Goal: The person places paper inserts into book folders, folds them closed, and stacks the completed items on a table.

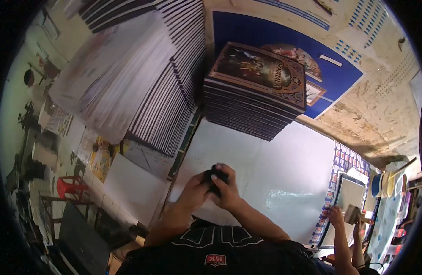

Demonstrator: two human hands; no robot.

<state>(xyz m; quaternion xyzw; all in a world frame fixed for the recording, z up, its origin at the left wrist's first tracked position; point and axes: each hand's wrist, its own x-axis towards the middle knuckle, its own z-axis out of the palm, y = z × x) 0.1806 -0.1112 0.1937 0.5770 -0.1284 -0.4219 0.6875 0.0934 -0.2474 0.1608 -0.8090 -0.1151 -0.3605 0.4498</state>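
Observation:
Both my hands are together over the near part of a white-topped table (284, 169). Between them is a small, dark black object (214, 181), soft-looking and bunched; its exact kind does not show. My left hand (196, 191) closes on its left side. My right hand (228, 187) wraps it from the right, with the thumb across the top. Beyond my hands rises a stack of thick hardcover books (254, 75), the top one with a dark, ornate illustrated cover. No part of my hands touches that stack.
A taller pile of dark-edged books (158, 107) stands at left, pale sheets (115, 73) beside it. At right, a co-worker's hands (337, 216) work over a framed grey board (350, 195). A tub (383, 184) stands past it. A red stool (71, 187) is at far left.

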